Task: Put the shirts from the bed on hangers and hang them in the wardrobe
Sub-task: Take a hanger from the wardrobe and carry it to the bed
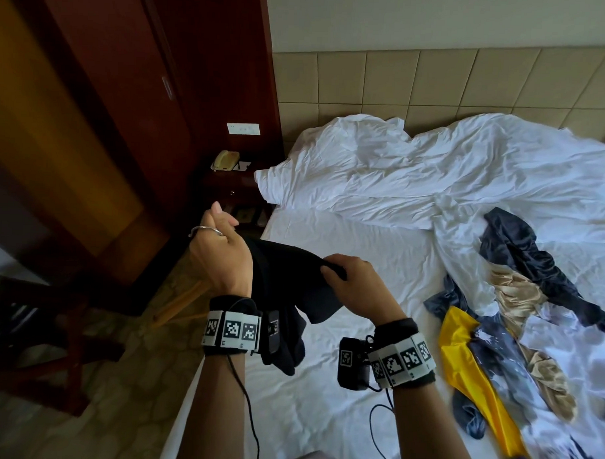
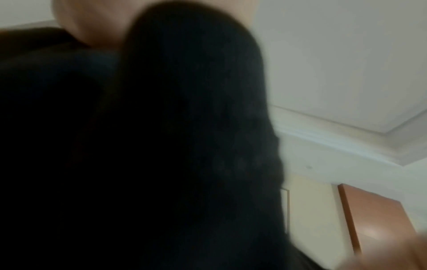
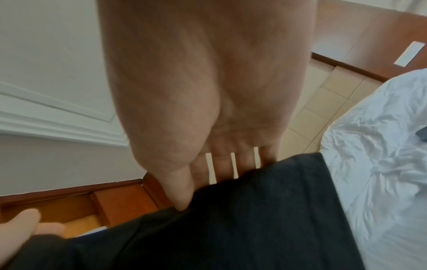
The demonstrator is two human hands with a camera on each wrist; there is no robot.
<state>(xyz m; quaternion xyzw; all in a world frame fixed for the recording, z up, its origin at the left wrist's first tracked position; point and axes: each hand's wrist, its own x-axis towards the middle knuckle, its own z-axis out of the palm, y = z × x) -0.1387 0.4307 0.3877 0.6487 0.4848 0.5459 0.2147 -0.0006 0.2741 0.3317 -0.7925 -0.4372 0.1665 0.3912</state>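
Observation:
My left hand grips a wooden hanger by its metal hook; one hanger arm pokes out below the wrist. A black shirt drapes over the hanger and hangs down between my wrists. My right hand pinches a fold of this black shirt between thumb and fingers. In the left wrist view the blurred black shirt fills most of the picture. More shirts lie in a pile on the bed at the right: a navy one, a beige one and a yellow one.
The dark wooden wardrobe stands to the left. A nightstand with a telephone sits beside the bed's head. A crumpled white duvet covers the far half of the bed. A dark wooden rack stands on the floor at lower left.

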